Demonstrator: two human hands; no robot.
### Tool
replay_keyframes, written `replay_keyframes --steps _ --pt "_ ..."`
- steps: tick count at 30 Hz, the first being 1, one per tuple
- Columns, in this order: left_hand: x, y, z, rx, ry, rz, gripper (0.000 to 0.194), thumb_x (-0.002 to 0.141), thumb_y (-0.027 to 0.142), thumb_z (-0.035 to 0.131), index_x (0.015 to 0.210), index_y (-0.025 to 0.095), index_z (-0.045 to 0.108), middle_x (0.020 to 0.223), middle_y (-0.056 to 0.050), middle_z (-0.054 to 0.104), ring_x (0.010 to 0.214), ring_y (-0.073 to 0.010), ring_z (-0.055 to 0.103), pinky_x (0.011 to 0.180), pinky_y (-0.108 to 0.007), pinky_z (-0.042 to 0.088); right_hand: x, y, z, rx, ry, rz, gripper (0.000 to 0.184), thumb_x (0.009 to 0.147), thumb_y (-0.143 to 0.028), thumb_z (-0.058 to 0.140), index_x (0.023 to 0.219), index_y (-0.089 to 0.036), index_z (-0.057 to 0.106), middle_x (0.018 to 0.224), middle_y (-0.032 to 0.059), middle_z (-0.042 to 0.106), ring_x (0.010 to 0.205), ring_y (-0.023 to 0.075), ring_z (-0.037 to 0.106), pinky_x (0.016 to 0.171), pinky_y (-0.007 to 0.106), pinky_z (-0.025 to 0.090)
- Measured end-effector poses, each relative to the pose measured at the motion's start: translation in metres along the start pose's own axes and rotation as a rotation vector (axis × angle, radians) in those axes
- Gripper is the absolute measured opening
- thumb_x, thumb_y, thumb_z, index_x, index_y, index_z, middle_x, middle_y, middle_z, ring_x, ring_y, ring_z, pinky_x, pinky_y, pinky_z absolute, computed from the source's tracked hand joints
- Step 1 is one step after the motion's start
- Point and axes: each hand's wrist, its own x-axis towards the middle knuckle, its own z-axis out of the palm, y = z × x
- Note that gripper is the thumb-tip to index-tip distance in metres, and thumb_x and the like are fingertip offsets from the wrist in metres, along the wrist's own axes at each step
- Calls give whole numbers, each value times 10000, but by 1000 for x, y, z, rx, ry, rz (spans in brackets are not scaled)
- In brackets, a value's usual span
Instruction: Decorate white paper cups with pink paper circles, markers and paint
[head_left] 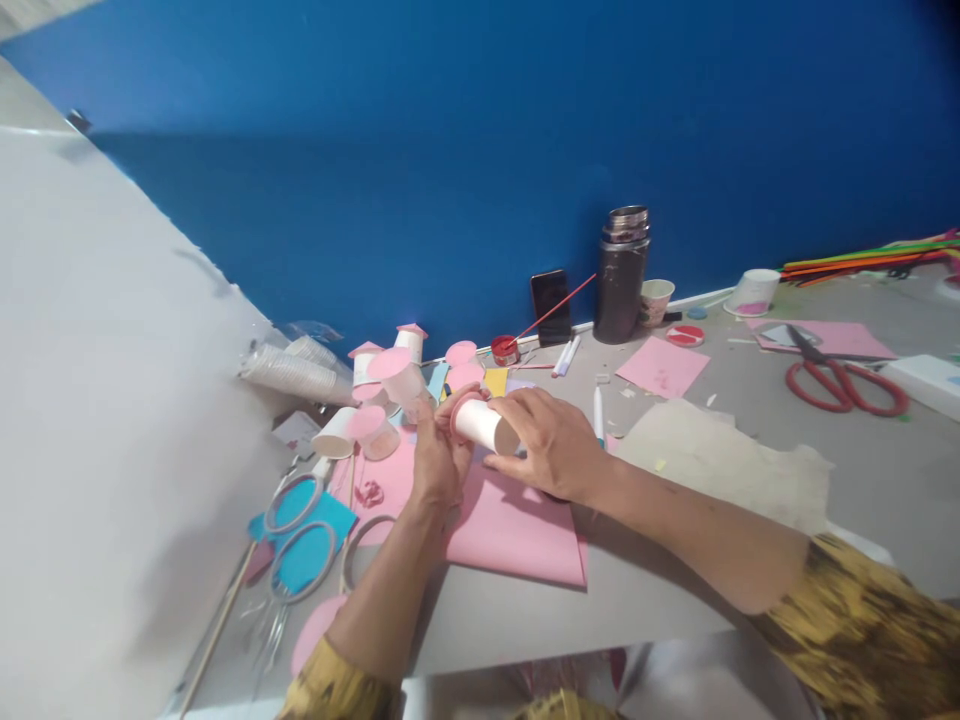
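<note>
Between my hands is a white paper tube (480, 424), tilted on its side, with a pink paper disc (459, 412) round its far-left end. My left hand (441, 455) grips the disc end, its fingers partly behind the paper. My right hand (551, 440) is closed round the tube's other end, thumb below and fingers above. Under both hands lies a folded pink paper sheet (517, 530). Just left of my left hand stand several white paper cups and tubes with pink tops, one of them a pink-topped cup (401, 380).
Red-handled scissors (847, 385) lie at the right. A dark flask (621, 285) and a phone (551, 307) stand against the blue wall (375, 200). Stacked paper cups (292, 375), grey rings (304, 560) and blue paper (341, 518) are at the left. Crumpled tan paper (720, 460) lies beside my right forearm.
</note>
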Motion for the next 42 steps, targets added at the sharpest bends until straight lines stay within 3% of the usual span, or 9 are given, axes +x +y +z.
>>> replay_keyframes --steps 6,9,14,19,22,26,30,37,42 --pt "1 -1 -4 -49 35 -28 715 811 765 619 1148 146 740 1209 -159 717 1200 -306 642 970 -360 523 0 1 2 -2 42 10 624 813 -476 815 1307 -166 593 1131 133 689 1017 308 626 793 416 521" --pt "0 1 -6 -112 98 -24 551 870 622 664 1243 217 678 1233 -103 704 1157 -254 660 930 -338 538 1 5 4 -32 132 8 682 798 -534 817 1333 -183 579 1159 137 688 1023 308 619 801 408 508" --pt "-9 -3 -3 -244 -9 -374 375 850 436 750 1058 132 684 922 -98 730 753 -213 692 698 -346 576 1 5 3 -197 225 -41 663 842 -507 783 1358 -149 571 1244 170 668 1045 325 588 772 418 465" --pt "-17 -8 3 -346 -46 -448 299 864 314 735 1104 144 680 969 -83 756 830 -222 716 749 -337 582 -1 0 4 -235 290 -139 544 919 -383 704 1394 -168 551 1276 168 674 1027 319 592 776 432 438" --pt "-17 -1 1 -416 -79 -410 331 842 300 708 1129 138 677 971 -100 757 856 -249 719 752 -353 578 1 1 0 17 383 -129 603 904 -522 685 1360 -149 556 1234 172 689 1059 326 608 853 454 465" --pt "-18 10 -3 -481 -204 -421 482 781 345 711 1196 107 656 999 -134 742 866 -261 705 752 -366 565 10 15 -10 469 475 161 396 961 -521 579 1181 -197 635 1063 101 730 924 243 655 806 376 500" --pt "-20 12 -1 -468 -305 -483 578 756 400 723 1221 66 644 964 -144 733 836 -251 697 729 -340 539 19 33 -13 844 340 390 357 953 -525 571 1052 -208 703 1028 71 756 924 219 671 712 314 484" --pt "-28 -4 6 -299 -426 -533 519 820 400 682 1201 47 663 1008 -195 753 916 -323 718 830 -408 528 23 46 -11 1412 123 474 519 910 -669 594 1114 -219 753 1213 101 752 1159 266 673 890 361 522" --pt "-36 -14 15 -191 -447 -578 542 830 393 665 1236 34 650 1018 -227 753 915 -351 730 873 -464 530 25 44 -16 1588 -103 555 607 912 -719 545 1097 -181 758 1157 141 778 1171 291 692 994 422 525"
